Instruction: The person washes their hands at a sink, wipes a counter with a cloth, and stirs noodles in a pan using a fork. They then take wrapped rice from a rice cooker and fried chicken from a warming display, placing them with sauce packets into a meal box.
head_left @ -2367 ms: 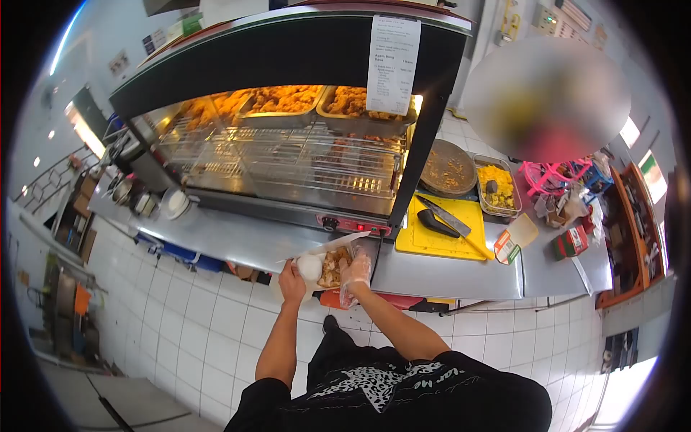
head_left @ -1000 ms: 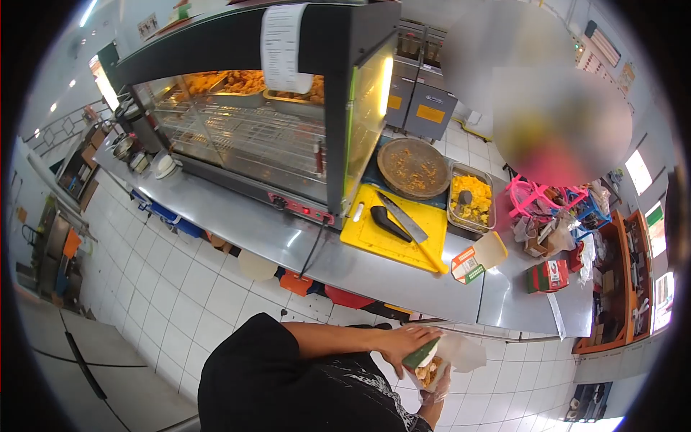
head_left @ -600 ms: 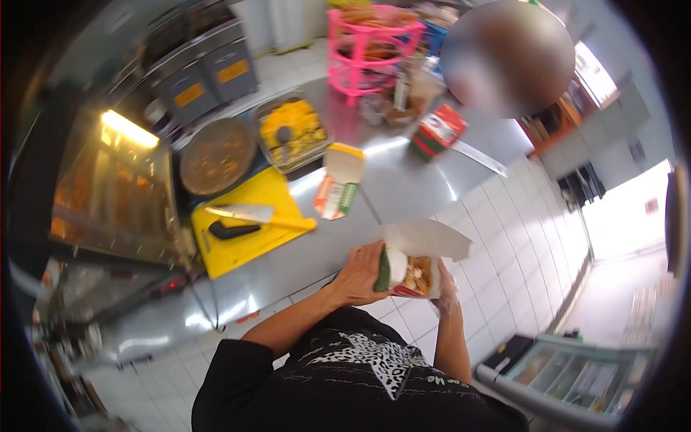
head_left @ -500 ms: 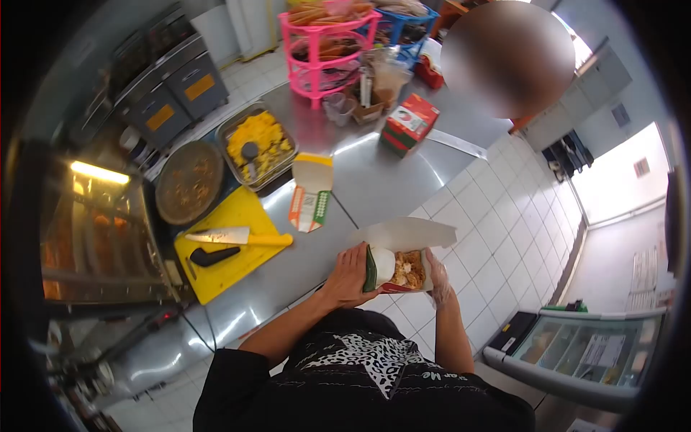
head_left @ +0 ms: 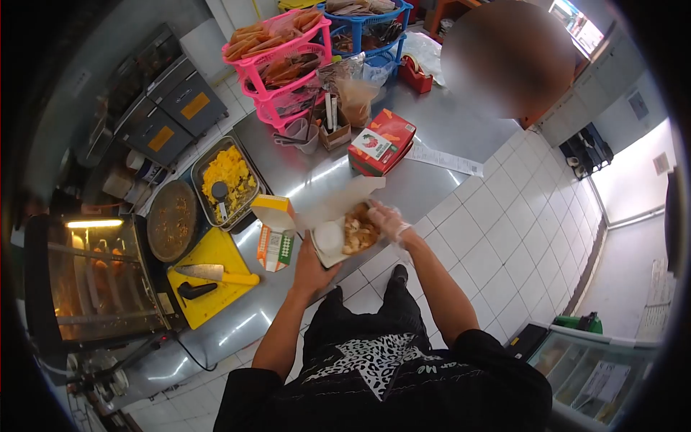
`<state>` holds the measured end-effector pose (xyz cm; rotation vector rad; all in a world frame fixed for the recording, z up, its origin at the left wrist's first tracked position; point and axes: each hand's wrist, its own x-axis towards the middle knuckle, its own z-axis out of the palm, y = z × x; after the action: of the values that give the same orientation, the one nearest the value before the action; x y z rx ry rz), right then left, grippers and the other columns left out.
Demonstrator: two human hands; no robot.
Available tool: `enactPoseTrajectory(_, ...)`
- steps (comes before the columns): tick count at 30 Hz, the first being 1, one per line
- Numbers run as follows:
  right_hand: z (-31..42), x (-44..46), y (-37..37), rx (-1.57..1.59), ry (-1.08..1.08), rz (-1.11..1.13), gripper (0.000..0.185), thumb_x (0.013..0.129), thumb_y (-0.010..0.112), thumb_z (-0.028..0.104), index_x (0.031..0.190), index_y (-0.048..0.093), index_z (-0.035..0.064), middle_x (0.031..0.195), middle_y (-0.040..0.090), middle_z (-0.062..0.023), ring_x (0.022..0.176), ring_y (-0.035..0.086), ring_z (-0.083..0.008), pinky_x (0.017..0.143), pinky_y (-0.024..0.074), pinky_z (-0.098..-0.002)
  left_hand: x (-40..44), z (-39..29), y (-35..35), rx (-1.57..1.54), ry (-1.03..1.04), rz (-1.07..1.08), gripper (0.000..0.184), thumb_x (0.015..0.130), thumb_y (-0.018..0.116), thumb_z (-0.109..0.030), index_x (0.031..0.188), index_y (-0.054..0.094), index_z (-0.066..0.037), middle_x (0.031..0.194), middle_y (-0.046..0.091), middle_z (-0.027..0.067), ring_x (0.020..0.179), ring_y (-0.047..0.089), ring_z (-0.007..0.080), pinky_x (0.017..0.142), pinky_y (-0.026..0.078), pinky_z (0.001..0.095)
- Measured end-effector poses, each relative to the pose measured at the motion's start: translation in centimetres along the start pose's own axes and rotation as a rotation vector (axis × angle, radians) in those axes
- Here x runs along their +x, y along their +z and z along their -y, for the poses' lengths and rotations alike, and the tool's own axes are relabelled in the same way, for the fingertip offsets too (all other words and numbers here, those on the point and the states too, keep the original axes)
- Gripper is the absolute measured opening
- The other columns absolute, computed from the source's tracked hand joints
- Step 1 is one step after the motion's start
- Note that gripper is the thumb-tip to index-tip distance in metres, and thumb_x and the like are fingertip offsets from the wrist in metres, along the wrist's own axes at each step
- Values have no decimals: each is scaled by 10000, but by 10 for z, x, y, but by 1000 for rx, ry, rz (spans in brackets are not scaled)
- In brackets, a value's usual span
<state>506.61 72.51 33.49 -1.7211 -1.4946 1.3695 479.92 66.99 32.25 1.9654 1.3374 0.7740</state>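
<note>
My left hand (head_left: 317,265), bare, grips the near left side of an open takeaway box (head_left: 324,261), its pale lid (head_left: 342,204) folded back. Inside, a white rounded mound (head_left: 330,238), which looks like rice, sits beside chopped browned meat (head_left: 360,230). On the box's right side is my right hand (head_left: 389,222) in a clear plastic glove, its fingers at the rim by the meat; the thumb is hard to make out. The box is over the counter's front edge. Left of it stands another open carton (head_left: 273,239) with a yellow flap.
A yellow cutting board (head_left: 229,297) bears a knife (head_left: 216,274) and a black-handled tool (head_left: 196,290). Behind are a round pan (head_left: 171,225) and a metal tray (head_left: 252,203) of yellow food. Farther back stand a red box (head_left: 384,141), a receipt (head_left: 446,158) and a pink rack (head_left: 268,79). A blurred person is opposite.
Both hands have carried the takeaway box forward and left, from over the floor to the counter's edge, near the yellow-flapped carton. My view has shifted too.
</note>
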Motion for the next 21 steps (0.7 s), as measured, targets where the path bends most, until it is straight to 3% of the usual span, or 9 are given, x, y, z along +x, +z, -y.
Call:
enactPoseTrajectory(3,0,17,-3,-136,-80,28,639,971,510,433,1441,440,6,1378,516,-295,1312,473,-418,1090,377,-392,12,-19,20,115,-126,-85,1104,677,848,-240,1461,171,142,1400,377,315,1273,389,475,1082,348,497)
enactPoseTrajectory(6,-17,37,-5,-116,-122,89,646,982,527,413,1480,396,24,1433,469,-284,1355,434,-386,1113,346,-388,4,-30,38,249,-268,-174,1061,675,855,-231,1465,225,93,1403,369,304,1290,372,457,1085,340,504)
enactPoseTrajectory(7,-17,39,-10,-80,-148,76,598,969,556,381,1425,466,4,1351,544,-290,1280,516,-389,1057,412,-404,4,-33,42,270,-310,-187,1051,672,856,-230,1465,240,81,1403,368,301,1292,372,455,1086,338,504)
enactPoseTrajectory(12,-37,30,-69,-72,-374,60,322,919,620,236,1159,667,26,1108,673,-251,1070,633,-382,943,495,-421,-34,-46,59,331,-412,-365,971,679,843,-184,1456,305,39,1330,457,256,1210,462,399,1037,391,474)
enactPoseTrajectory(14,-39,25,-111,-92,-388,120,238,919,615,175,1098,688,34,967,706,-191,897,689,-304,836,540,-384,-59,-48,66,192,-527,-348,930,708,822,-144,1463,306,26,1257,515,213,1105,522,333,965,436,435)
enactPoseTrajectory(16,-33,27,-152,100,-170,144,211,919,617,161,1067,702,37,845,703,-117,755,679,-208,725,553,-339,-65,-50,66,31,-614,-381,900,733,806,-110,1471,305,15,1197,557,172,1013,556,269,898,464,396)
enactPoseTrajectory(18,-11,41,-195,168,-225,-63,212,922,604,170,1055,705,39,767,680,-71,687,643,-143,661,540,-304,-51,-72,68,-163,-667,-481,880,753,794,-83,1478,304,6,1148,582,135,932,565,209,837,476,359)
enactPoseTrajectory(19,4,53,-213,97,-297,-177,221,924,596,186,1047,706,40,768,681,-87,670,640,-165,661,538,-311,-36,-85,62,-172,-714,-477,901,746,816,-92,1481,304,5,1189,571,138,1025,568,234,897,470,367)
enactPoseTrajectory(21,42,91,-246,-92,-402,-355,241,925,584,224,1035,710,49,796,686,-121,693,648,-224,699,535,-342,-18,-78,59,-152,-586,-508,935,721,833,-90,1483,299,7,1215,566,156,1091,567,281,941,461,377)
